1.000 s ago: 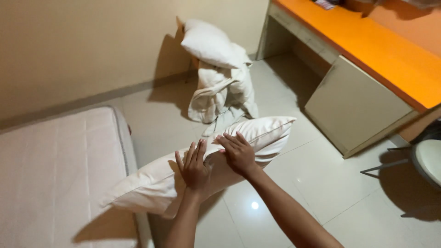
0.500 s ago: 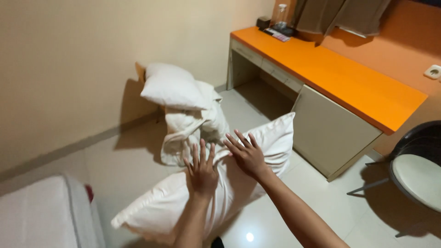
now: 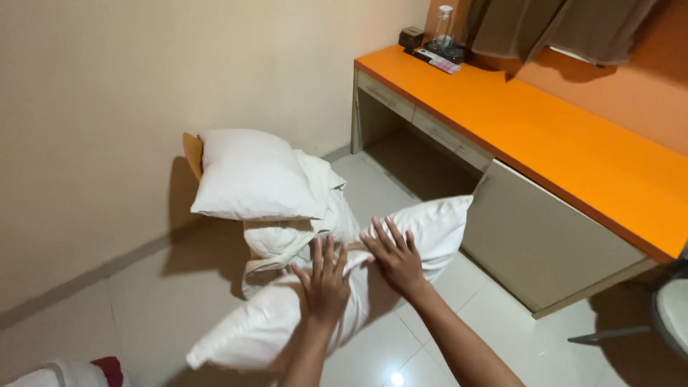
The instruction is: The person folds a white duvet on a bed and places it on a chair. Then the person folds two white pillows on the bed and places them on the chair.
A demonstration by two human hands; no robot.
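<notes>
Long white pillow (image 3: pixel 287 322) sits lower centre of frame, running diag. from lower left up to centre right, its upper end just in front of the cabinet (image 3: pixel 552 244) under the orange tabletop (image 3: pixel 559 136). Both hands lie flat on its mid-section, fingers spread wide, palms down, pressing not gripping: left hand (image 3: pixel 326 283) lower, right hand (image 3: pixel 395 259) just above and right of it, nearly touching. Fabric creases between them.

Handling, as I judge it: light, soft, saggy; case looks smooth cotton, so may slide over the filling. Bends where pushed, ends droop if lifted by the middle. Best hold prob. a pinch at two corners or a grab along one long edge w/ both hands; nothing fragile.

Behind it, left-centre of frame, a second pillow (image 3: pixel 251 175) rests on a heap of crumpled white bedding (image 3: pixel 294 240) against the beige wall. Pale tiled floor (image 3: pixel 523 344) below. Upper centre: clear bottle (image 3: pixel 444 29) and small dark items at the far end of the tabletop. Curtain (image 3: pixel 559 25) upper right. Chair edge (image 3: pixel 670 312) far right.
</notes>
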